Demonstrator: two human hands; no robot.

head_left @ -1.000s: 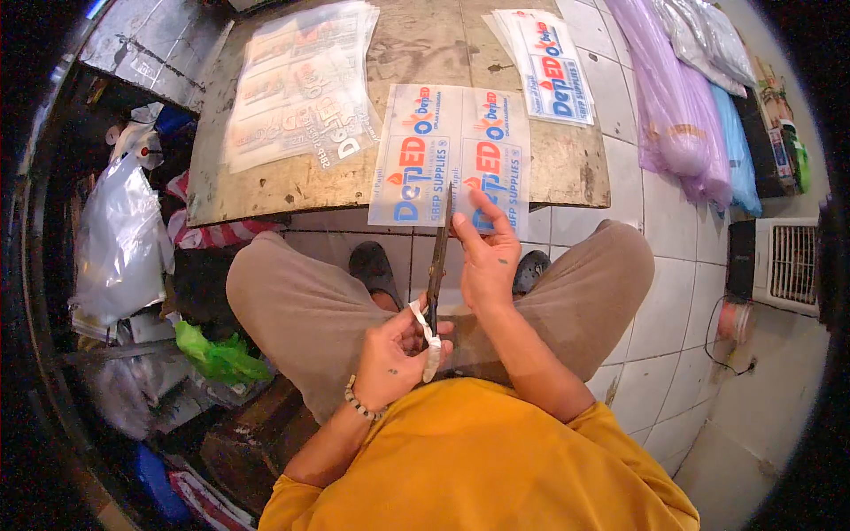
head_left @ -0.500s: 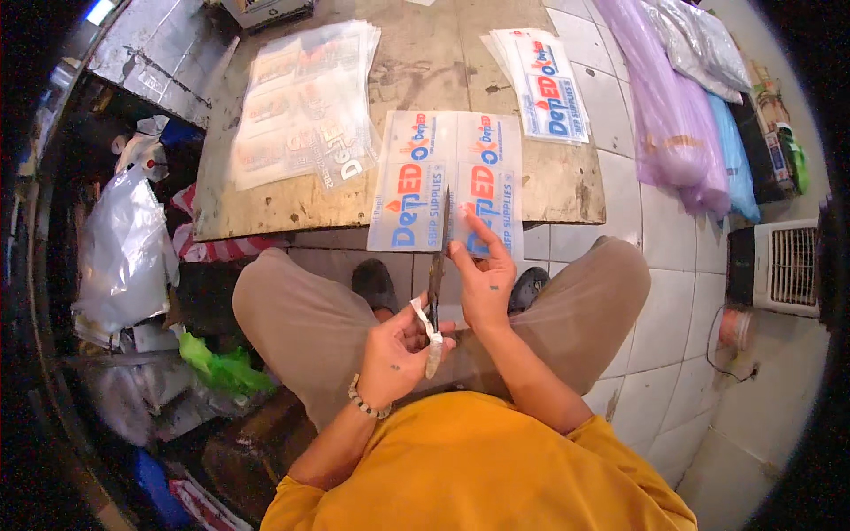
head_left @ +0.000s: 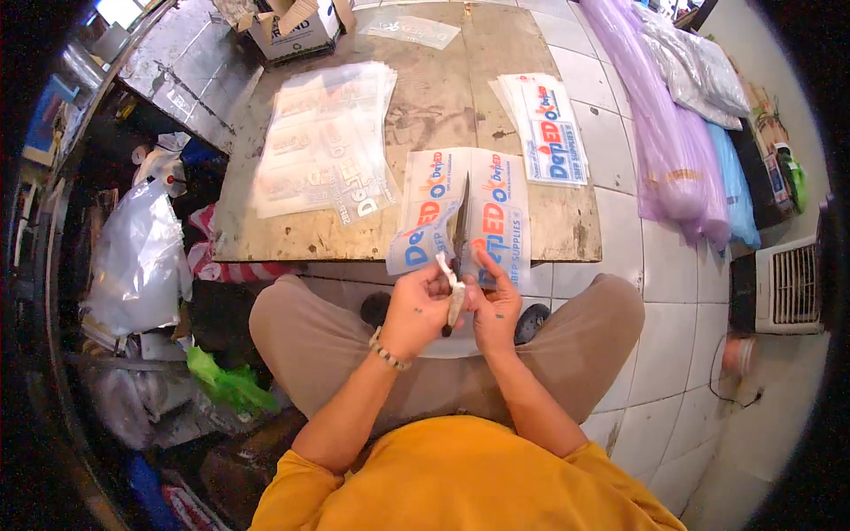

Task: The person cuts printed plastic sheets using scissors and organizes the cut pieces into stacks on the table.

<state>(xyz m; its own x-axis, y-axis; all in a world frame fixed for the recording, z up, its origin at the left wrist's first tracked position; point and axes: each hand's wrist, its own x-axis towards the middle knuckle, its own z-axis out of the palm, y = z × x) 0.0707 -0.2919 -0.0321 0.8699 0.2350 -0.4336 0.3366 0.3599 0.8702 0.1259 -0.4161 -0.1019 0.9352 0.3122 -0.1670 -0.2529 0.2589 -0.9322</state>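
My left hand [head_left: 420, 306] is closed round the white-wrapped handles of a pair of scissors [head_left: 465, 217], whose dark blades point away from me. The blades lie along the middle of a clear plastic sheet [head_left: 513, 217] printed in red and blue, between its two prints. To the left of the blades the near part of the sheet lifts and curls; its far part rests on the table. My right hand [head_left: 496, 311] pinches the sheet's near edge, right of the scissors, with fingers close to the handles.
The wooden table [head_left: 434, 93] holds a stack of translucent sheets [head_left: 323, 142] on the left, printed pieces [head_left: 553, 133] on the right and an open carton [head_left: 297, 34] at the back. Purple plastic rolls [head_left: 664, 150] lie on the tiles at right. Plastic bags [head_left: 142, 257] crowd the left.
The scissors have moved forward into the sheet, and its left part now curls up. My right fingers have come nearer the handles. The whole view has tilted, showing more of the table's far end.
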